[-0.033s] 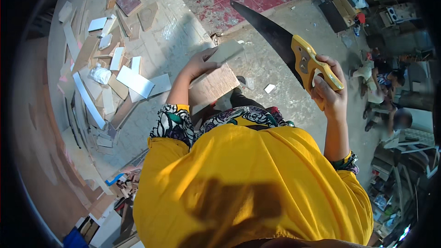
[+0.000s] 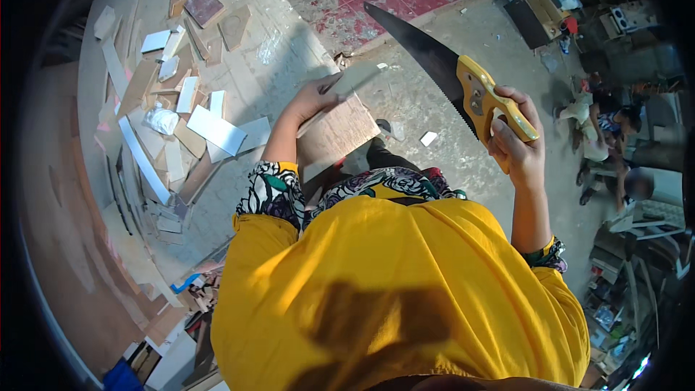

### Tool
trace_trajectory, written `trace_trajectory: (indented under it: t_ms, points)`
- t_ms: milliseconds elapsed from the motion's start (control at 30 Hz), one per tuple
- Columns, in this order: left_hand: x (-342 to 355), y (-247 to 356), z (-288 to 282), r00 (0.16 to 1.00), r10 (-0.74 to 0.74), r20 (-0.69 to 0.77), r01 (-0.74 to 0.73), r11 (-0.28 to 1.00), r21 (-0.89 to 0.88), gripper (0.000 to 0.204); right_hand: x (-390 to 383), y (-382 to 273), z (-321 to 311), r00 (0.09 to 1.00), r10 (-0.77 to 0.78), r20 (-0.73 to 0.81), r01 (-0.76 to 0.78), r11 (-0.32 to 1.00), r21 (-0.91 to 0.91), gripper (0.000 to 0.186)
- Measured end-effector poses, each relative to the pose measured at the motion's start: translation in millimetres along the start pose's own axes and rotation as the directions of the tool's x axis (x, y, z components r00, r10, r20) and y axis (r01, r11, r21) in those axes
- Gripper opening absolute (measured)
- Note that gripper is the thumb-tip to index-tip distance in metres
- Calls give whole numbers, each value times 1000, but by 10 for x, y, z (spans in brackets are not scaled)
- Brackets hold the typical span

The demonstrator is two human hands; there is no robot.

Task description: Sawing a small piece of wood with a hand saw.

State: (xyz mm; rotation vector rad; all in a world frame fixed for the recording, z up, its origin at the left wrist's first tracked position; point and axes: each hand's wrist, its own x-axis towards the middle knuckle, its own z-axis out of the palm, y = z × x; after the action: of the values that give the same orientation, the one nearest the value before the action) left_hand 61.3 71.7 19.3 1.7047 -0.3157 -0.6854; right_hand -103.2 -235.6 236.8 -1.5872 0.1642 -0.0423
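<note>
My right hand (image 2: pixel 512 137) is closed around the yellow handle (image 2: pixel 478 87) of a handsaw, whose dark toothed blade (image 2: pixel 420 47) points up and to the left, apart from any wood. In my left hand (image 2: pixel 313 103) is a wooden board (image 2: pixel 339 132), with its light brown rough face toward me. The fingers grip it at its upper left. A thinner greyish edge or second piece (image 2: pixel 358 80) sticks out beyond the fingers; whether it is joined to the board I cannot tell.
Several wood and white board offcuts (image 2: pixel 216 130) lie heaped on the worktable (image 2: pixel 253 65) at left. A small white scrap (image 2: pixel 428 138) is on the concrete floor (image 2: pixel 463 188). People (image 2: pixel 604 130) sit at far right near piled furniture parts.
The board in my left hand has tilted slightly, and its grey far part looks narrower. The saw has barely moved.
</note>
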Motion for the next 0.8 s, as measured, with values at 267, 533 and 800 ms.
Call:
trace_trajectory:
  t_ms: [267,533,800]
  points:
    - [349,127,-521,993,-119,2,119,987,-105,35,-36,528,111,993,115,18,-116,987,111,39]
    - [481,535,-391,932,272,-240,20,623,782,31,-53,988,447,995,97,-9,-96,994,56,37]
    - [405,374,-169,853,439,-281,54,461,886,34,-342,1304,285,994,-107,-36,96,969,-227,39]
